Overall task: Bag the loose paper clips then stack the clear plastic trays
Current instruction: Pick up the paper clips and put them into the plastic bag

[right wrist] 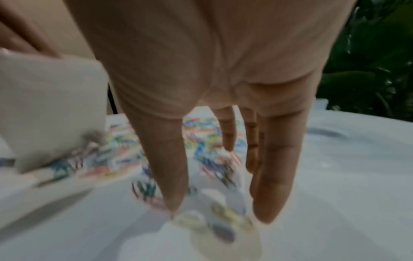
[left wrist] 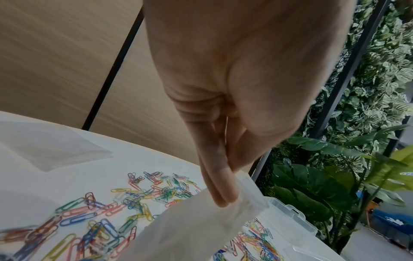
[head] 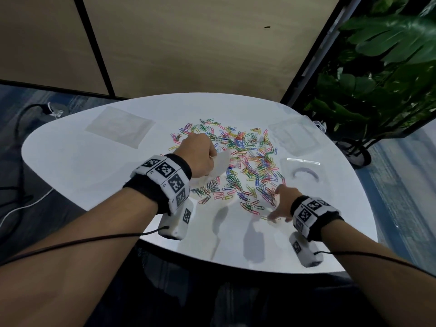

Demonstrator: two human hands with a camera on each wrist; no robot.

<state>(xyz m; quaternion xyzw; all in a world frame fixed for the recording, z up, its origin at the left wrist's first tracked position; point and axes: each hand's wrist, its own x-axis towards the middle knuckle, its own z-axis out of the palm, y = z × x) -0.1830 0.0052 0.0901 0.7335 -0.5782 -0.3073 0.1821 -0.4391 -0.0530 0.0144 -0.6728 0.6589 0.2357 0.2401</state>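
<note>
Nearest, the right hand [head: 282, 204] spreads its fingers over stray clips [head: 247, 161] at the heap's near edge, while the left hand [head: 198, 156] pinches the bag [head: 218, 165], which looks to hold only a few. Bagging seems barely begun: most clips lie loose mid-worktop [head: 94, 166]. Beyond, the trays [head: 293, 138] sit unstacked at right, spare bags [head: 118, 128] far left.

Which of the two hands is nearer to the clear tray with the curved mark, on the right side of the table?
Right. The right hand is just in front of the clear tray; the left hand, pinching a plastic bag, is across the paper clips.
</note>
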